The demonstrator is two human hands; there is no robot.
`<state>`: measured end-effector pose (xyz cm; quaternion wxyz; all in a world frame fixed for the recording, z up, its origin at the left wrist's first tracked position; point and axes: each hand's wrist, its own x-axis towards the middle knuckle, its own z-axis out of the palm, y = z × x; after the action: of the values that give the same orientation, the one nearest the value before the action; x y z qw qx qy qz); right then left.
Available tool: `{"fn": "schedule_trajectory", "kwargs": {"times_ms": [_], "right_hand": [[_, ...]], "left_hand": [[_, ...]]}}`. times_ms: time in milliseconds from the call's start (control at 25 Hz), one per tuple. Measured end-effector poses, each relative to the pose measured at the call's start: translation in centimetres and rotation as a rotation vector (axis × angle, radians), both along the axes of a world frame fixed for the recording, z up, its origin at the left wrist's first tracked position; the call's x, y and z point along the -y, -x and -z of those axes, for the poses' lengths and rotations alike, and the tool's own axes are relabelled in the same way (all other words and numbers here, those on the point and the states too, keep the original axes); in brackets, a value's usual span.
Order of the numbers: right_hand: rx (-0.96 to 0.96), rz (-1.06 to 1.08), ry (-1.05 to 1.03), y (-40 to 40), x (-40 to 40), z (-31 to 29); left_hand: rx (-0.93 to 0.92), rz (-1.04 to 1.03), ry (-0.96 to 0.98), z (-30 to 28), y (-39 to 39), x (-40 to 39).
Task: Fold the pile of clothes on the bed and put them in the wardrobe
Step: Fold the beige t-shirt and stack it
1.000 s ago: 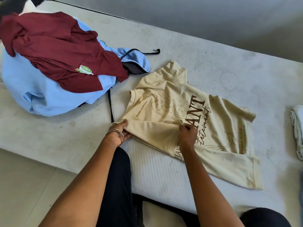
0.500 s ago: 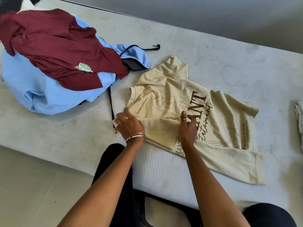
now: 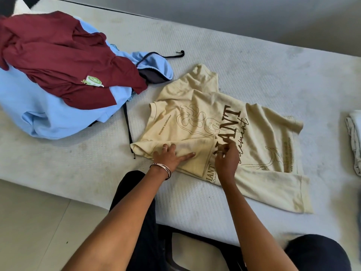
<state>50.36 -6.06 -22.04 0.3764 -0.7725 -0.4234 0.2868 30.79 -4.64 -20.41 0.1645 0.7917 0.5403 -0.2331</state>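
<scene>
There is only one camera, so no part of the scene is shared with a second view. It sits on the person's head and looks forward and down at the bed (image 3: pixel 254 61), from close by at the bed's near edge. The picture is wide and bends at the sides. The bed runs across the view, tilted, with a wall behind it at the top and pale floor in front of it at the bottom left. Both arms reach up from the bottom edge, so the camera is right above them.
</scene>
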Motion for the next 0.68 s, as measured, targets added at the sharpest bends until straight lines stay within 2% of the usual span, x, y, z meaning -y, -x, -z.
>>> {"fn": "schedule_trajectory", "kwargs": {"times_ms": [120, 240, 320, 400, 480, 560, 680], "right_hand": [[0.373, -0.308, 0.289, -3.5, 3.2, 0.4], [0.552, -0.490, 0.480, -9.0, 3.3, 0.0], [0.664, -0.620, 0.601, -12.4, 2.7, -0.8], [0.769, -0.732, 0.701, -15.6, 2.4, -1.4], [0.788, -0.692, 0.740, -18.1, 2.3, -2.5], [0.821, -0.528, 0.715, -20.6, 2.4, -3.5], [0.913, -0.248, 0.642, -22.5, 3.3, -3.5]], "left_hand": [[-0.084, 0.039, 0.059, -0.4, -0.8, 0.7], [-0.116, 0.049, 0.073, -0.9, -2.0, 0.3], [0.003, 0.098, -0.022, -1.3, -3.5, 0.6], [0.182, 0.036, -0.025, -1.3, -5.6, 1.2], [0.186, -0.030, -0.003, -0.5, -7.2, 2.3], [0.100, -0.003, -0.028, 0.2, -8.1, 2.9], [0.068, 0.082, -0.034, 0.5, -8.0, 2.7]]}}
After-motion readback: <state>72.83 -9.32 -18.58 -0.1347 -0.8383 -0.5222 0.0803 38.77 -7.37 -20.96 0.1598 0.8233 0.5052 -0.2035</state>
